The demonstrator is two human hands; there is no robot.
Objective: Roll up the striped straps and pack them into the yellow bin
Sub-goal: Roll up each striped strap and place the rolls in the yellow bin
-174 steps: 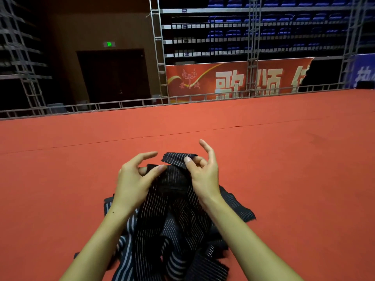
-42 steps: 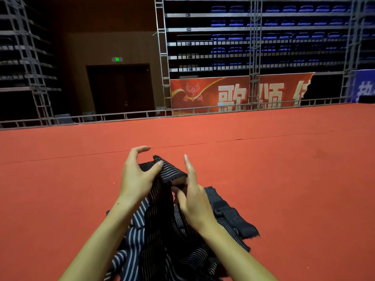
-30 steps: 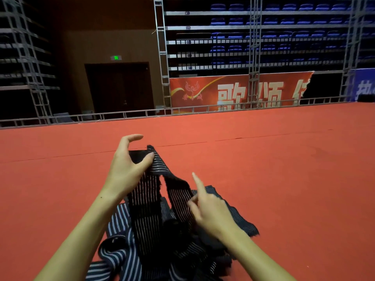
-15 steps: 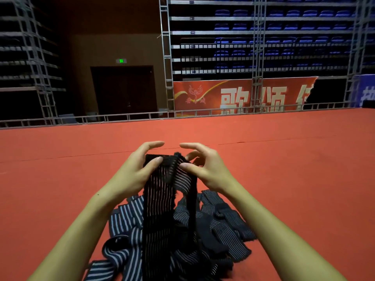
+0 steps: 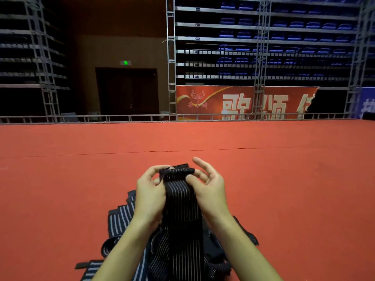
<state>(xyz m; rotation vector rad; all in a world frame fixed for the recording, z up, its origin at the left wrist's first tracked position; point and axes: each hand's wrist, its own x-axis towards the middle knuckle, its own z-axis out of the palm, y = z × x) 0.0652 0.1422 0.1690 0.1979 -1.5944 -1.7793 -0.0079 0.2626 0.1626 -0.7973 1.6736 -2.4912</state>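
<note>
Head view: left hand (image 5: 149, 196) and right hand (image 5: 211, 191) raised side by side over the red carpet (image 5: 60, 189), both pinching the top end of one striped strap (image 5: 180, 199), thumbs on its near face, fingers curled behind its folded-over edge. Strap hanging straight down between the wrists into the heap of striped straps (image 5: 123, 218) on the carpet below. Red banner (image 5: 239, 102) and blue seats (image 5: 284, 37) far behind.

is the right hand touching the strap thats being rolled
Touching. In the head view the right hand pinches the top edge of the striped strap with thumb and fingers, no gap visible.
</note>
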